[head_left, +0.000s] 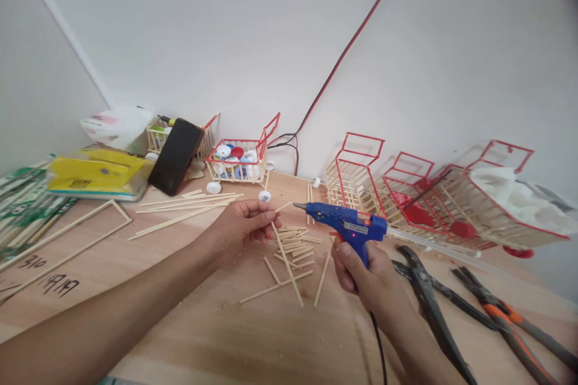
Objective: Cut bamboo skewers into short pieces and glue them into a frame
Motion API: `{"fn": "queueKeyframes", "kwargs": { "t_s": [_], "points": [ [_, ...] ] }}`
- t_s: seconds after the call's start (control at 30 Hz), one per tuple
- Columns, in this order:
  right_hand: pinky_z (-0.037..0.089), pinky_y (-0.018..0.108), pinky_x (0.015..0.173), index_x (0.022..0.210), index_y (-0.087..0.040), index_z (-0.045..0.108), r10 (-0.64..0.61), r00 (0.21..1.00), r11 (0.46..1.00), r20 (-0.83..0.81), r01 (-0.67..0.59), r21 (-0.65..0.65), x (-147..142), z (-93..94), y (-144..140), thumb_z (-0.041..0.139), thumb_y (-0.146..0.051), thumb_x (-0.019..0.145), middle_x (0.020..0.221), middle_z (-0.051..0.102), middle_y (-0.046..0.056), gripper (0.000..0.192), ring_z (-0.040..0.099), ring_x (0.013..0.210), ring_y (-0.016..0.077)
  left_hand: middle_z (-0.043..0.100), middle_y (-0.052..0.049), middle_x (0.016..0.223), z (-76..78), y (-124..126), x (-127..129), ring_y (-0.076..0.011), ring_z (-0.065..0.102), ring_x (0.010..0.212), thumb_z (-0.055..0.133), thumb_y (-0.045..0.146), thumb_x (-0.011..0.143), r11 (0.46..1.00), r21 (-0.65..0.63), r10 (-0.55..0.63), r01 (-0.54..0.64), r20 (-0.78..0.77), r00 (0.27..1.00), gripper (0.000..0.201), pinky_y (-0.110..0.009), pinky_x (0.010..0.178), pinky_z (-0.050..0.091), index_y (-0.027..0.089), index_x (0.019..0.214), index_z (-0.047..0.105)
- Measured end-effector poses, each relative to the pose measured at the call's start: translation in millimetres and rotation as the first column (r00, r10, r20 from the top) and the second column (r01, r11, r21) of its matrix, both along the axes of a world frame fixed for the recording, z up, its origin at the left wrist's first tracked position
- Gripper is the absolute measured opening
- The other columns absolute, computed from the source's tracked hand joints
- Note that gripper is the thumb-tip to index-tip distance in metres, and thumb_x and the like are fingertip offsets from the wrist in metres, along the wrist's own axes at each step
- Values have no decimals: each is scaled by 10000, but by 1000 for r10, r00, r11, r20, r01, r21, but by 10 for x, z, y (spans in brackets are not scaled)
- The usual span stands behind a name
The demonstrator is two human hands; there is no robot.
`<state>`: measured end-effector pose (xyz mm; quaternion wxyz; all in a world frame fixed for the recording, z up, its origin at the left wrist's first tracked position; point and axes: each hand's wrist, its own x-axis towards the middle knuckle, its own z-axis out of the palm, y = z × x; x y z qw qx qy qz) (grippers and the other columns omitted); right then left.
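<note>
The right hand is closed around the grip of a blue plastic hot glue gun, held above a pale wooden tabletop with its metal nozzle pointing left; a small red light glows on the gun's side beside an orange label whose print is too small to read. A black cord hangs from the handle. The left hand pinches a short thin wooden stick between thumb and fingertips, the other fingers curled in, the stick's free end just beside the nozzle tip. Below both hands lies a loose pile of cut wooden sticks, some long, some short.

Handwritten black numbers on the tabletop at the left read roughly "310" and "147 147". A yellow tissue pack carries dark printing that cannot be made out. A black smartphone leans against a small stick-built basket. Another red-trimmed stick cart filled with plastic bottle caps stands by the wall, and three more red-framed stick carts line up at the right. Black pliers and orange-handled pliers lie on the table right of the gun hand. A red and black wire runs up the white wall
</note>
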<state>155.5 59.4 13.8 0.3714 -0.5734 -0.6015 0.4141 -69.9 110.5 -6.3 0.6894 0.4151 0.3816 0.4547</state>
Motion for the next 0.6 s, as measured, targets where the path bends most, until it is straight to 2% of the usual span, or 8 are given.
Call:
{"fn": "queueKeyframes", "kwargs": {
  "t_s": [0.27, 0.6],
  "points": [
    [283, 227, 423, 563, -198, 425, 47, 999, 999, -17, -46, 15, 74, -106, 5, 485, -655, 814, 431, 427, -27, 525, 379, 401, 81, 673, -23, 767, -38, 4, -11, -43, 550, 529, 748, 291, 713, 1000, 13, -22, 22, 7, 1000, 215, -153, 492, 442, 119, 787, 643],
    [264, 222, 421, 618, -194, 429, 22, 997, 1000, -67, -21, 11, 93, -141, 14, 523, -620, 818, 434, 435, -41, 479, 376, 395, 77, 667, -31, 764, -17, -2, -2, -43, 545, 524, 746, 307, 714, 998, 26, -53, 54, -39, 998, 228, -148, 482, 444, 107, 765, 651]
  ]
}}
